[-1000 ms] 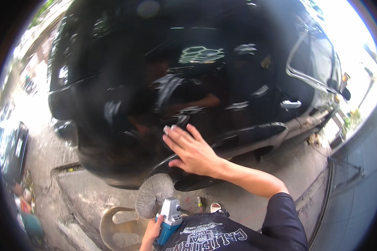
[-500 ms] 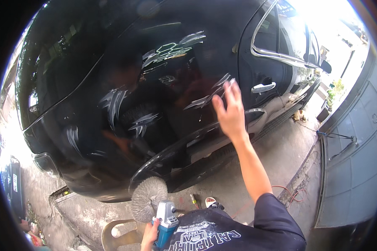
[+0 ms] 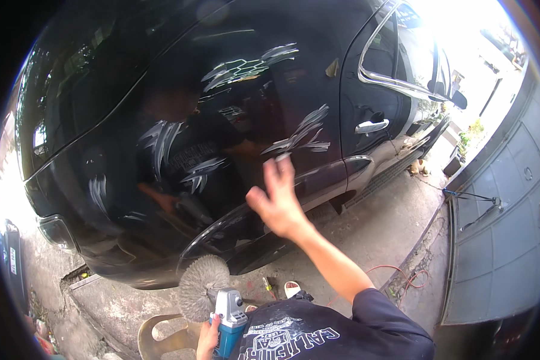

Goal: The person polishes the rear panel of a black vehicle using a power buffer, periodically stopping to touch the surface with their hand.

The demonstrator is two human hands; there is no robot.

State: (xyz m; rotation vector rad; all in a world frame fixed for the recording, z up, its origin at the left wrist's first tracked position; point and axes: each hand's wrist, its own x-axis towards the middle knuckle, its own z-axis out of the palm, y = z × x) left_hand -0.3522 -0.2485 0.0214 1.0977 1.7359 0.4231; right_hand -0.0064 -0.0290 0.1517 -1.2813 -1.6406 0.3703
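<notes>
My left hand (image 3: 208, 338) is closed round the teal and grey body of a power polisher (image 3: 229, 321), low in the view. Its round, shaggy grey wool pad (image 3: 203, 287) hangs by the lower edge of a glossy black car (image 3: 234, 18). White paste streaks (image 3: 300, 131) mark the car's rear side panel in several patches. Just below the right-hand patch is my right hand (image 3: 280, 204), thumb apart and fingers stretched toward the panel. White paste shows at its fingertips. Whether they touch the paint I cannot tell.
A chrome door handle (image 3: 372, 126) and the door lie right of the streaks. Behind me stands a tan plastic chair (image 3: 162, 342). An orange cord (image 3: 411, 276) lies on the concrete near a grey metal gate (image 3: 498, 258). A dog (image 3: 420, 167) rests by the car's far end.
My right hand has moved left and down from the panel near the door. More white streaks now show where it was. My left hand still holds the polisher.
</notes>
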